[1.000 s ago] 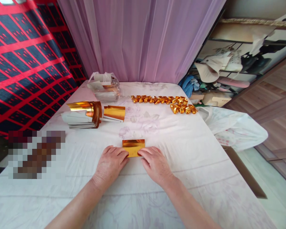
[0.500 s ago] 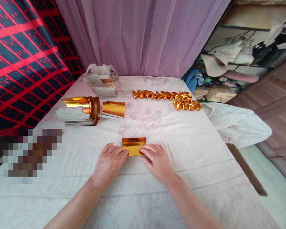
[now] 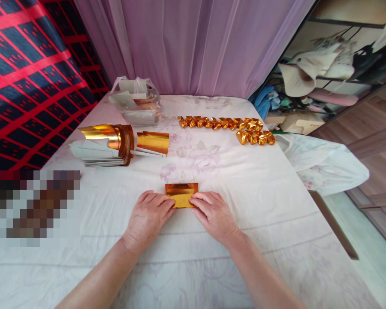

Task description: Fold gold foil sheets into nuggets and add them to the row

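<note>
Both hands have barely shifted since a second ago, while the view has tipped so everything sits slightly higher. Left hand (image 3: 148, 216) lies palm down on the table (image 3: 276, 206), its fingers flat and close together, fingertips pressing the near left edge of the folded gold foil sheet (image 3: 181, 194). Right hand (image 3: 214, 214) mirrors it, fingers flat on the sheet's near right edge; neither hand grips anything. That sheet lies flat between the two hands' fingertips and just beyond them. Well beyond the left hand sits a stack of gold foil paper (image 3: 104, 143) with curled top sheets, and farther still a plastic bag (image 3: 137, 103). Well beyond the right hand lie rows of folded gold ingots (image 3: 225, 126)
</note>
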### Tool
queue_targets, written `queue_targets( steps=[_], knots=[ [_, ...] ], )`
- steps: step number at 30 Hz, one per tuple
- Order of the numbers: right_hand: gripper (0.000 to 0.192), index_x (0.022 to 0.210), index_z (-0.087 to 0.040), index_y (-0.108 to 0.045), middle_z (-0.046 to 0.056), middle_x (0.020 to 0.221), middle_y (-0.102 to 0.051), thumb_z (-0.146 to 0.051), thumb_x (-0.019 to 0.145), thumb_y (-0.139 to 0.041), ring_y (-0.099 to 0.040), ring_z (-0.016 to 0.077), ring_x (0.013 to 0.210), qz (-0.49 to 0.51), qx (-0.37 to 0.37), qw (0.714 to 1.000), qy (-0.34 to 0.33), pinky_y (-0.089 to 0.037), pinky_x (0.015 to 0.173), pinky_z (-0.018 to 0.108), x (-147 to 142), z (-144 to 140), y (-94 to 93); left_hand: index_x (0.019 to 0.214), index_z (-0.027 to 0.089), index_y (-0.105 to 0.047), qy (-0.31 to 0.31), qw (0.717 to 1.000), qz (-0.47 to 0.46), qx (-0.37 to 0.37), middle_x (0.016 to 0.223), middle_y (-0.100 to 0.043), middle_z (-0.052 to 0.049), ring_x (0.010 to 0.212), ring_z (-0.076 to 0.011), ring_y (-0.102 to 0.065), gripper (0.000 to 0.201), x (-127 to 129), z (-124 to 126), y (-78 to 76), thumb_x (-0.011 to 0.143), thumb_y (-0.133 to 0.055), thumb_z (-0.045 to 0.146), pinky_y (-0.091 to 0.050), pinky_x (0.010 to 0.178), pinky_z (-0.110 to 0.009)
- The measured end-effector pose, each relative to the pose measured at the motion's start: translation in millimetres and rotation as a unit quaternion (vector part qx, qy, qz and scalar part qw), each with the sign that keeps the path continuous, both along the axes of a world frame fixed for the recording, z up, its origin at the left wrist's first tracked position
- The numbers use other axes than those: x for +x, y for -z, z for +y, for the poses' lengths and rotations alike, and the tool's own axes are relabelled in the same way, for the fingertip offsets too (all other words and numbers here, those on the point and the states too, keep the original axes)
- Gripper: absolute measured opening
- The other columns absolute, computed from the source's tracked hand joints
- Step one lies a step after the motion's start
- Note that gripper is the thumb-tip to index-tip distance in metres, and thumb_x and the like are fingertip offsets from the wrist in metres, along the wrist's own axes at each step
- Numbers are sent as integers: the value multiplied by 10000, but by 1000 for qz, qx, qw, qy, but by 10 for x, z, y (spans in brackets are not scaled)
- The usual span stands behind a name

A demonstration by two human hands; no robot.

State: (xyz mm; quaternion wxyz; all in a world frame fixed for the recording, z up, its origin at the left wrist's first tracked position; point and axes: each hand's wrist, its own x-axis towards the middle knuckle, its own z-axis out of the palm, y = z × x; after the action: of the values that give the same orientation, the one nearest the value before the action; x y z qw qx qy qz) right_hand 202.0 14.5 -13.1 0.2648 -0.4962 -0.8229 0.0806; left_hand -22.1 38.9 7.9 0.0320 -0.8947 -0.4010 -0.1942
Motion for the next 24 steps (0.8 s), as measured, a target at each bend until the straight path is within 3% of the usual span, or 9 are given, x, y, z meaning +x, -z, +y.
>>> queue_targets(
  steps=[6,13,24],
  knots=[
    [229,1097,-201,-673,75,1130,-689,-152,920,-537,-637,206,1006,12,-23,1000,-15,-511,890,381,82,27,-23,907,228,-672,-7,1000,-4,6,850,-712,20,770,-173,-626,154,1,1,25,968,-532,247,-390,916,-392],
    [249,1100,-184,-688,89,1084,-699,-143,940,-501,-648,208,937,-73,44,996,-27,-541,850,367,127,47,-29,898,230,-677,-2,1000,-13,13,846,-718,24,760,-168,-637,172,2,14,27,972,-522,237,-396,907,-389],
    [230,1059,-197,-701,65,1090,-721,-149,954,-502,-679,186,913,-103,67,992,-40,-555,851,336,177,53,-60,901,226,-682,-10,999,27,28,848,-729,17,728,-162,-665,177,-5,-10,1,963,-516,228,-429,930,-406]
  ],
)
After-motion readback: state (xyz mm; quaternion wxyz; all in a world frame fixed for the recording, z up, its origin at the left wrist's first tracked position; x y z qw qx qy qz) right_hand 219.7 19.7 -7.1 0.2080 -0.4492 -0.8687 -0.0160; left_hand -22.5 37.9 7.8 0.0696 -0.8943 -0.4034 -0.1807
